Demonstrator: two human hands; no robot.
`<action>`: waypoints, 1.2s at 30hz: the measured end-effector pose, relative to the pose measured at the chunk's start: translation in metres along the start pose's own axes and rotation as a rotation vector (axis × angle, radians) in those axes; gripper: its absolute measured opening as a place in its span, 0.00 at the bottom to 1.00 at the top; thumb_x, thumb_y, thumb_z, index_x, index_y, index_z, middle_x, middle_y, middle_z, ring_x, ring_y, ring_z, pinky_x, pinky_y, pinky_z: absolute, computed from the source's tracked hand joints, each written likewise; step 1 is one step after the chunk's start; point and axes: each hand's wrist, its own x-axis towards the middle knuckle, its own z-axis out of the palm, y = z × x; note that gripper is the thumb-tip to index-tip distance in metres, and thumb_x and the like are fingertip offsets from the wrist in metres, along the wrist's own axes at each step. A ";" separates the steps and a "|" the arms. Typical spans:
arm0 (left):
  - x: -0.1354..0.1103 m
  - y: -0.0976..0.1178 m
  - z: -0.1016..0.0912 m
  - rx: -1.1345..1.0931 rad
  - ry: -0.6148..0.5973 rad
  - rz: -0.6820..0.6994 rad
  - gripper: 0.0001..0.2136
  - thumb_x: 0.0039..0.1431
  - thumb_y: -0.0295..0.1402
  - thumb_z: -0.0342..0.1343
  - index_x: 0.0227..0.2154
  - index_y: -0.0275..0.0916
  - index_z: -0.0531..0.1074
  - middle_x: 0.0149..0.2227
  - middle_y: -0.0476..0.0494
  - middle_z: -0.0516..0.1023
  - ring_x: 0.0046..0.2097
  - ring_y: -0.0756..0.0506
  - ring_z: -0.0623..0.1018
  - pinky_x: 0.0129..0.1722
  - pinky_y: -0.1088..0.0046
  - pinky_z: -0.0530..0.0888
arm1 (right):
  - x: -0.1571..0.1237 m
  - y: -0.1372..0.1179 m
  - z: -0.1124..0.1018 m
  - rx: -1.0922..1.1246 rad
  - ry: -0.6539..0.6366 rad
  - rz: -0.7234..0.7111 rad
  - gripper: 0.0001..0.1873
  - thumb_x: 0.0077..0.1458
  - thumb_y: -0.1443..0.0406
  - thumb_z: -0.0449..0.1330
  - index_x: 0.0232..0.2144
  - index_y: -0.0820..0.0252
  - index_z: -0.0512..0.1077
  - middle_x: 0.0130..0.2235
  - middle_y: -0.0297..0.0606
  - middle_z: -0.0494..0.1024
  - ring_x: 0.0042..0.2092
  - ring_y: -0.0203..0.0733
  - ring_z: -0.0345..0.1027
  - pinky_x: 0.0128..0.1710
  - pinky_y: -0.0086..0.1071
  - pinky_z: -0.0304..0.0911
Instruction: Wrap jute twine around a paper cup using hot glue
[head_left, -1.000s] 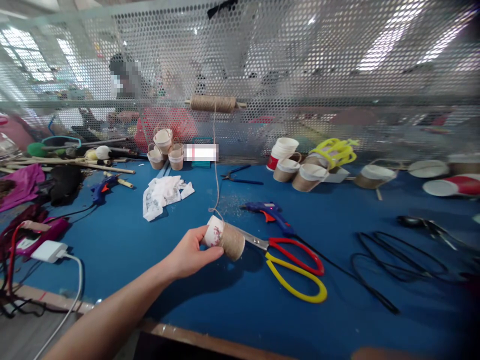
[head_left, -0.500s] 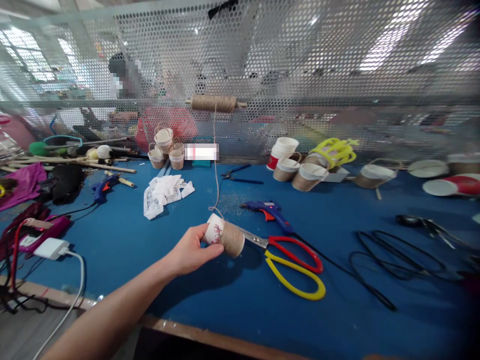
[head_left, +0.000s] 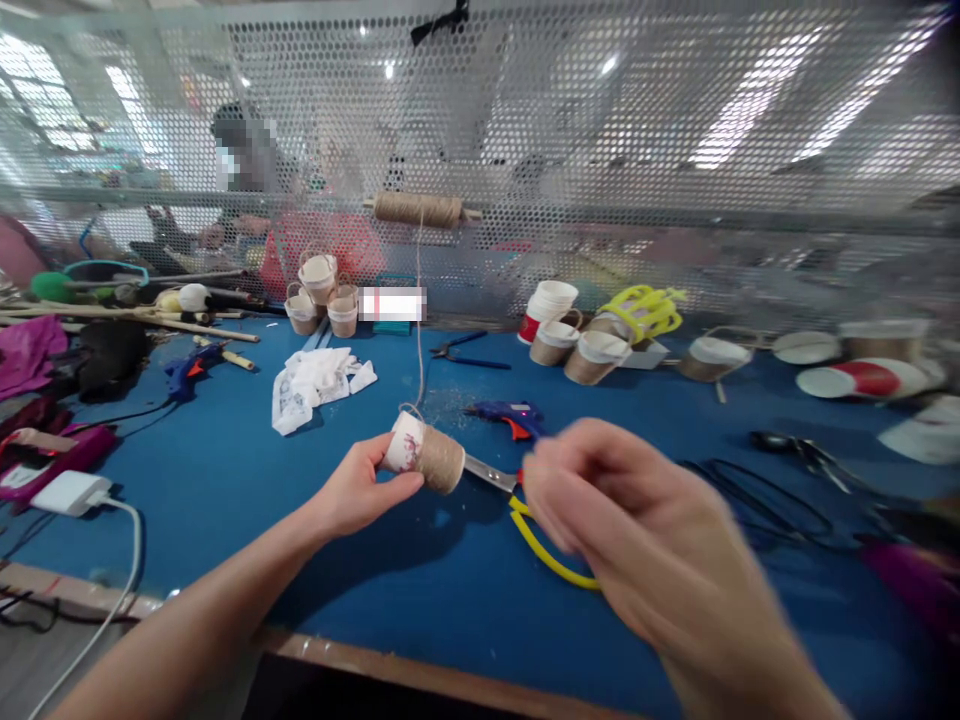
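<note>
My left hand point(head_left: 367, 487) grips a paper cup point(head_left: 405, 443) tilted on its side above the table. Brown twine wraps the cup's lower half, while a pinkish flower print shows on the white part. From the cup a strand of twine point(head_left: 420, 330) runs up to a twine roll point(head_left: 417, 209) on the mesh panel. Blurred by motion, my right hand point(head_left: 622, 510) hangs over the scissors point(head_left: 491, 474) with its fingers curled; whether they hold anything is unclear. Part of the scissors' red and yellow handles is hidden behind it. Just beyond lies a blue glue gun point(head_left: 504, 413).
Twine-wrapped cups point(head_left: 596, 357) stand at the back right, others point(head_left: 343, 312) at the back left. Blue-handled pliers point(head_left: 469, 350) and crumpled white paper point(head_left: 319, 385) lie mid-table. A second glue gun point(head_left: 191, 372) and a white charger point(head_left: 71, 492) are at left. A perforated metal panel point(head_left: 562, 120) closes the back.
My right hand has come into view from the lower right and now covers part of the scissors. The left hand still holds the cup. The whole view has shifted slightly.
</note>
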 end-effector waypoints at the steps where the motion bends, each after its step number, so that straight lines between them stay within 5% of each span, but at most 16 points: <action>1: -0.001 0.000 0.000 -0.008 -0.007 0.016 0.10 0.47 0.30 0.56 0.33 0.30 0.69 0.28 0.47 0.70 0.29 0.51 0.66 0.32 0.76 0.63 | 0.004 -0.014 -0.003 -0.039 0.002 -0.009 0.09 0.55 0.59 0.54 0.28 0.58 0.69 0.27 0.34 0.72 0.28 0.36 0.66 0.28 0.31 0.66; 4: -0.004 -0.001 0.002 -0.025 -0.047 0.057 0.11 0.48 0.31 0.56 0.35 0.30 0.69 0.30 0.45 0.72 0.30 0.51 0.67 0.33 0.75 0.65 | 0.010 -0.030 0.002 -0.092 -0.066 -0.043 0.12 0.50 0.59 0.58 0.36 0.58 0.68 0.38 0.40 0.73 0.38 0.42 0.68 0.36 0.36 0.67; 9: -0.009 0.000 0.007 0.022 -0.049 0.033 0.10 0.48 0.31 0.56 0.33 0.31 0.70 0.29 0.46 0.72 0.29 0.51 0.67 0.32 0.76 0.65 | 0.005 -0.003 0.024 0.095 -0.227 0.051 0.21 0.49 0.60 0.59 0.46 0.58 0.63 0.46 0.44 0.72 0.45 0.45 0.68 0.44 0.42 0.66; 31: -0.006 -0.006 0.009 -0.019 -0.012 -0.022 0.13 0.49 0.35 0.55 0.36 0.32 0.72 0.31 0.46 0.73 0.32 0.50 0.69 0.35 0.74 0.65 | -0.002 0.004 0.029 -0.130 -0.149 -0.120 0.19 0.48 0.62 0.60 0.43 0.57 0.63 0.45 0.42 0.69 0.47 0.46 0.64 0.47 0.44 0.62; 36: -0.007 -0.005 0.008 -0.003 -0.029 -0.014 0.13 0.50 0.36 0.54 0.36 0.33 0.71 0.31 0.46 0.74 0.32 0.49 0.69 0.36 0.73 0.65 | 0.017 0.010 0.008 -0.108 -0.073 -0.053 0.20 0.54 0.55 0.53 0.45 0.60 0.63 0.46 0.45 0.71 0.45 0.44 0.67 0.42 0.39 0.66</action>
